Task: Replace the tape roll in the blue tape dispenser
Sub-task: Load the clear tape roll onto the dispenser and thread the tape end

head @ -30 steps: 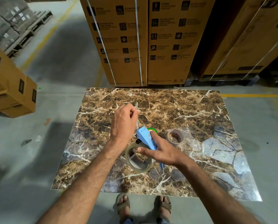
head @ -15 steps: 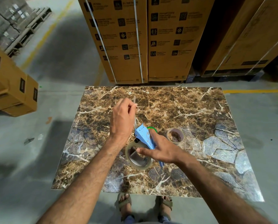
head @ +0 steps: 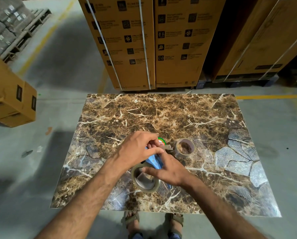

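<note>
The blue tape dispenser (head: 153, 161) sits above the marble table (head: 161, 118), with a roll of clear tape (head: 145, 180) mounted in it. My right hand (head: 166, 169) grips the dispenser body and roll. My left hand (head: 141, 149) is over the dispenser's front end, fingers pinched on the loose tape end (head: 167, 147). A green and red label (head: 161, 141) peeks out behind my left fingers. A brown cardboard tape core (head: 184, 147) stands on the table just right of my hands.
Tall strapped cardboard boxes (head: 154, 42) stand behind the table's far edge. More boxes (head: 9, 97) lie on the floor at the left, with a pallet stack (head: 8, 25) beyond. My sandalled feet (head: 132, 221) show below the near edge.
My left hand came down and right, from a raised spot above the dispenser to its front end, bringing the tape end with it. My right hand stayed on the dispenser.
</note>
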The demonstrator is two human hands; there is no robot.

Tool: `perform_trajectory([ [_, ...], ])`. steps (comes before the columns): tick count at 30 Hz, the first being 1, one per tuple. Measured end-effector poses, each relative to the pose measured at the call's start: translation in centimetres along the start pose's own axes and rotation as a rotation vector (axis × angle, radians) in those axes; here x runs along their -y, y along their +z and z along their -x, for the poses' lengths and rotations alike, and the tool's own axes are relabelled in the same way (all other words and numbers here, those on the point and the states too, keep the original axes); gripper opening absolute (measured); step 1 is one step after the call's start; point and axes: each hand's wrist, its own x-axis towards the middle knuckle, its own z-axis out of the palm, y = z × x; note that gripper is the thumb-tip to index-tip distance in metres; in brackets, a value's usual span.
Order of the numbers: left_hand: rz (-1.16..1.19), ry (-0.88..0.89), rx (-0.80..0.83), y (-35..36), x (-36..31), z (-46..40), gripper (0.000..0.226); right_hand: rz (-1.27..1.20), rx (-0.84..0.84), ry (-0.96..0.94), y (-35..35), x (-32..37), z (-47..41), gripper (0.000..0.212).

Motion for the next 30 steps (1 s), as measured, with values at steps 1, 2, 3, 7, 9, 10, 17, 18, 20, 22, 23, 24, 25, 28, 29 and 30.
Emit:
perform_trajectory([
  [1, -0.031, 0.007, 0.026, -0.1, -0.1, 0.1, 0.022, -0.084, -0.021, -0.007, 0.0, 0.0, 0.0, 0.088],
  [2, -0.058, 0.015, 0.049, -0.1, -0.2, 0.3, 0.023, -0.160, -0.036, -0.010, -0.1, 0.0, 0.0, 0.086],
  [3, -0.067, 0.015, 0.065, -0.2, -0.2, 0.5, 0.022, -0.224, -0.044, -0.027, -0.3, 0.1, 0.0, 0.081],
  [7, 0.094, -0.061, 0.063, -0.8, -0.4, 1.2, 0.016, -0.319, -0.074, -0.071, -0.6, 0.7, 0.6, 0.064],
  [9, 0.187, -0.098, 0.019, -1.1, -0.7, 1.5, 0.023, -0.357, -0.091, -0.076, -0.2, 0.9, 0.8, 0.059],
  [10, 0.204, -0.111, -0.016, -1.1, -0.9, 1.7, 0.028, -0.376, -0.102, -0.078, 0.0, 1.0, 0.9, 0.056],
  [17, 0.327, -0.176, -0.156, -0.9, -1.1, 3.0, 0.075, -0.518, -0.187, -0.090, 1.2, 1.6, 0.9, 0.054],
  [18, 0.435, -0.193, -0.168, -1.1, -1.0, 3.4, 0.083, -0.543, -0.194, -0.090, 1.3, 1.8, 1.0, 0.052],
  [20, 0.614, -0.247, -0.183, -1.5, -0.2, 4.2, 0.089, -0.610, -0.196, -0.088, 0.8, 2.3, 1.2, 0.044],
  [22, 0.725, -0.320, -0.129, -2.0, 0.8, 5.4, 0.085, -0.639, -0.190, -0.093, 0.3, 2.8, 1.4, 0.041],
  [23, 0.792, -0.361, -0.063, -2.1, 1.1, 6.2, 0.086, -0.649, -0.184, -0.102, 0.2, 3.0, 1.6, 0.040],
  [24, 0.876, -0.395, 0.001, -2.0, 1.2, 7.0, 0.087, -0.663, -0.185, -0.104, 0.0, 3.3, 1.7, 0.040],
  [25, 0.970, -0.428, 0.033, -1.7, 1.1, 7.7, 0.084, -0.681, -0.190, -0.106, 0.0, 3.6, 1.8, 0.040],
  [28, 1.136, -0.483, -0.055, -0.9, -0.1, 9.0, 0.051, -0.721, -0.206, -0.114, 0.0, 4.4, 2.1, 0.038],
  [29, 1.148, -0.491, -0.096, -0.9, -0.6, 9.1, 0.044, -0.740, -0.202, -0.115, 0.0, 4.6, 2.2, 0.036],
  [30, 1.151, -0.495, -0.129, -0.8, -0.8, 9.1, 0.040, -0.762, -0.197, -0.114, -0.1, 4.8, 2.4, 0.034],
])
